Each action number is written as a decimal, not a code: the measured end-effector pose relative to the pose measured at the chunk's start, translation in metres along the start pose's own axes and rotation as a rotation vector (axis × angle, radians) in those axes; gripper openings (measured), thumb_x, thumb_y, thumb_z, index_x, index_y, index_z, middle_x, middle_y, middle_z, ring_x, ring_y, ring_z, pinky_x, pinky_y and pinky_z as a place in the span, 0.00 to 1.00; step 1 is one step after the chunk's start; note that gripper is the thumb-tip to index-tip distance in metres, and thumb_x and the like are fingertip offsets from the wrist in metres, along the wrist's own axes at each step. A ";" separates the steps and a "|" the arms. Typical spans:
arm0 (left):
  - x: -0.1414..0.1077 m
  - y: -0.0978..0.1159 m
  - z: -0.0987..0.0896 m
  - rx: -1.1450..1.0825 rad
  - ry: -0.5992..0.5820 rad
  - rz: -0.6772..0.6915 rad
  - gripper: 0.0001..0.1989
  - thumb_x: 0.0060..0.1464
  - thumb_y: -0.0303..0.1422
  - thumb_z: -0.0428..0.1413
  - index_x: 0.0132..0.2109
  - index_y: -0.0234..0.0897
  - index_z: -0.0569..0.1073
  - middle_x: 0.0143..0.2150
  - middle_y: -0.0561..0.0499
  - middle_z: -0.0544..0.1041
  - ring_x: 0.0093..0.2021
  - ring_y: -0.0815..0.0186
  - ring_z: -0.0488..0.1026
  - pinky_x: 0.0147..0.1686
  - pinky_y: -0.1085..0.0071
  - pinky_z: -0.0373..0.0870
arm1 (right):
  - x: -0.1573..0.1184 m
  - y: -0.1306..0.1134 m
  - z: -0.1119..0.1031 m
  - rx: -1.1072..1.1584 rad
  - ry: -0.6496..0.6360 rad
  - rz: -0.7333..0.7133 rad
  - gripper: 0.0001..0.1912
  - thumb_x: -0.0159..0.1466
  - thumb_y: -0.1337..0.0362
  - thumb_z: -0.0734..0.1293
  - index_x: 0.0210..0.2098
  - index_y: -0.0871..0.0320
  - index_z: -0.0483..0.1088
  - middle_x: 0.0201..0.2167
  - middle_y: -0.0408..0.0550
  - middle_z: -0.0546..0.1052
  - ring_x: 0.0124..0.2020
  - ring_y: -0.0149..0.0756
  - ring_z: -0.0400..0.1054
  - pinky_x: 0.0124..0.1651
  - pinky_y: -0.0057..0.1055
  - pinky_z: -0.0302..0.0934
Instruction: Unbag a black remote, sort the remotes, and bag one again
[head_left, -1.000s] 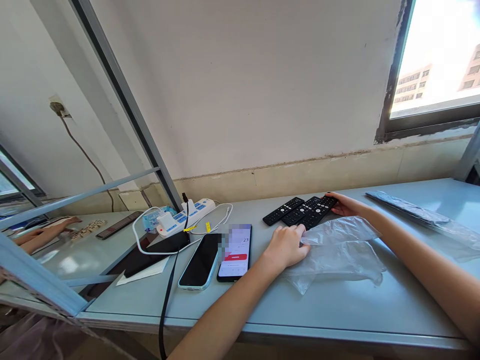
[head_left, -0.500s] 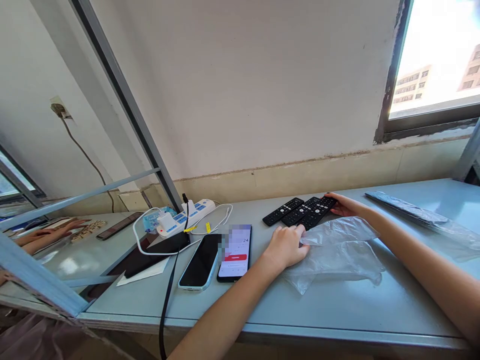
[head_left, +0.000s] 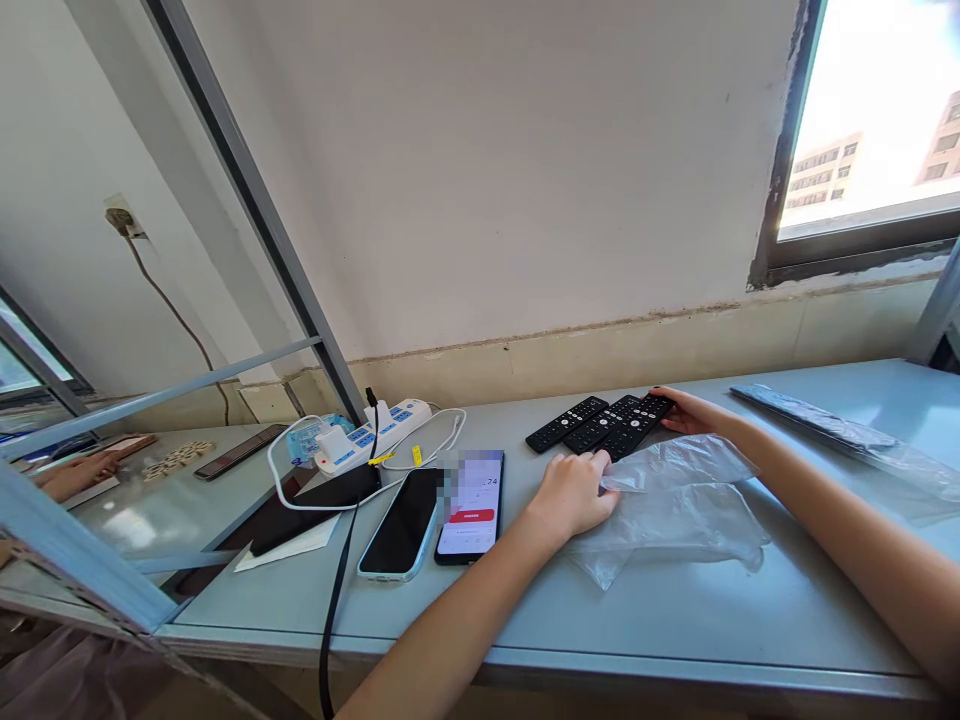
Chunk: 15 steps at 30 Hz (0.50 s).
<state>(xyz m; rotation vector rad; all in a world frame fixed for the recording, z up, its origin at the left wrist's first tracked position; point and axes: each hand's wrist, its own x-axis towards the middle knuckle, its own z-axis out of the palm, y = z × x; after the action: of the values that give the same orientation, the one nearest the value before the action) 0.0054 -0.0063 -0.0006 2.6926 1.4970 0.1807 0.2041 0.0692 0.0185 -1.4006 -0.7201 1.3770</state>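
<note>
Three black remote controls lie fanned side by side toward the back of the grey table. The rightmost remote control (head_left: 636, 425) is between my two hands and overlaps the middle remote control (head_left: 596, 424). The left remote control (head_left: 564, 423) lies flat beside them. My left hand (head_left: 574, 495) is closed at the near end of the rightmost one, its thumb against a clear plastic bag (head_left: 682, 520). At the far end of that same remote, my right hand (head_left: 690, 410) has its fingers closed around the edge; some fingertips are hidden.
Left of my forearm lie a lit phone (head_left: 469, 510) and a dark-screened phone (head_left: 401, 525). Behind them are a white power strip (head_left: 375, 437) and cables. A bagged dark item (head_left: 817, 418) lies at right. Past the metal post, another person's hand (head_left: 82, 475) rests on the neighbouring table.
My hands, the remotes and the bag look unmoved. At the far left, the other person's hands have shifted left, away from the beige pieces.
</note>
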 end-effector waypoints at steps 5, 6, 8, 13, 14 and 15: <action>0.001 -0.002 0.002 0.000 0.017 -0.002 0.14 0.57 0.36 0.50 0.48 0.37 0.69 0.46 0.47 0.77 0.47 0.57 0.74 0.47 0.64 0.68 | 0.002 0.000 -0.002 -0.005 -0.006 -0.007 0.14 0.64 0.73 0.59 0.23 0.56 0.65 0.14 0.39 0.69 0.12 0.22 0.60 0.15 0.14 0.60; 0.001 -0.002 0.002 0.000 0.018 -0.001 0.14 0.57 0.36 0.50 0.48 0.37 0.69 0.46 0.47 0.77 0.47 0.57 0.74 0.47 0.64 0.68 | 0.002 0.000 -0.002 -0.008 -0.008 -0.005 0.14 0.64 0.73 0.59 0.23 0.56 0.65 0.14 0.39 0.69 0.12 0.22 0.60 0.15 0.14 0.60; 0.001 -0.002 0.003 0.000 0.018 0.001 0.14 0.57 0.36 0.50 0.48 0.37 0.69 0.46 0.47 0.77 0.47 0.58 0.74 0.47 0.64 0.68 | 0.001 -0.001 -0.001 -0.013 -0.014 0.003 0.14 0.64 0.73 0.59 0.23 0.56 0.65 0.14 0.39 0.69 0.12 0.21 0.60 0.15 0.13 0.60; 0.000 -0.001 0.002 0.000 0.019 -0.003 0.13 0.57 0.35 0.51 0.48 0.37 0.69 0.46 0.47 0.77 0.47 0.57 0.74 0.47 0.64 0.69 | 0.001 0.000 0.000 -0.014 -0.016 -0.001 0.15 0.65 0.73 0.58 0.23 0.56 0.64 0.13 0.38 0.69 0.11 0.20 0.60 0.15 0.12 0.59; 0.000 -0.001 0.002 0.000 0.020 -0.003 0.13 0.57 0.35 0.51 0.48 0.37 0.69 0.46 0.47 0.77 0.47 0.57 0.74 0.47 0.64 0.69 | 0.001 0.000 0.000 -0.014 -0.013 -0.005 0.15 0.65 0.73 0.58 0.23 0.56 0.64 0.13 0.38 0.69 0.11 0.20 0.60 0.14 0.12 0.59; 0.000 -0.001 0.002 0.000 0.019 -0.003 0.13 0.57 0.35 0.51 0.48 0.37 0.69 0.46 0.47 0.77 0.47 0.57 0.74 0.47 0.64 0.69 | 0.002 0.001 0.000 -0.016 -0.010 -0.006 0.15 0.65 0.73 0.58 0.23 0.56 0.64 0.13 0.38 0.69 0.11 0.20 0.60 0.15 0.12 0.58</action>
<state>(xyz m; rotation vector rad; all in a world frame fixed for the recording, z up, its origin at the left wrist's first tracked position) 0.0051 -0.0056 -0.0022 2.6960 1.5055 0.2063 0.2046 0.0705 0.0172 -1.4041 -0.7435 1.3771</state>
